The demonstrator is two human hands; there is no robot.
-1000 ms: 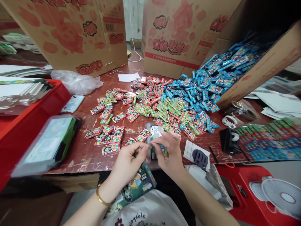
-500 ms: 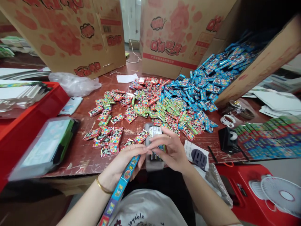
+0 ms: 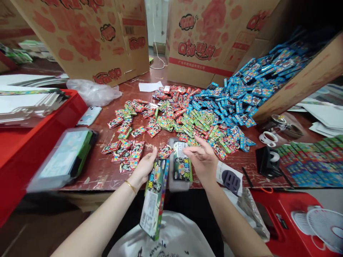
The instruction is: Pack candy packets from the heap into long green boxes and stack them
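Observation:
My left hand [image 3: 146, 166] is closed around the upper end of a long, flat candy box [image 3: 155, 196]. The box tilts down toward my lap, its black, green and white printed face showing. A similar box [image 3: 183, 167] lies in a clear plastic case [image 3: 178, 186] at the table's front edge. Over that case hovers my right hand [image 3: 203, 160], fingers apart and bent near the box's white label; whether a fingertip touches it I cannot tell. Small red candy packets [image 3: 136, 150] lie just beyond my left hand, and one packet [image 3: 165, 151] sits beside the case.
Green and red packets [image 3: 198, 121] and a blue heap [image 3: 233, 98] spill from a tipped carton [image 3: 297, 67]. Two large cartons [image 3: 128, 46] stand behind. Left are a red bin [image 3: 77, 107], a phone [image 3: 89, 116] and another plastic case [image 3: 61, 160]. A cup [image 3: 268, 138] stands right.
The box in my left hand has swung from its narrow colourful edge to its broad printed face. My hands have moved apart, and the right has lifted slightly off the cased box.

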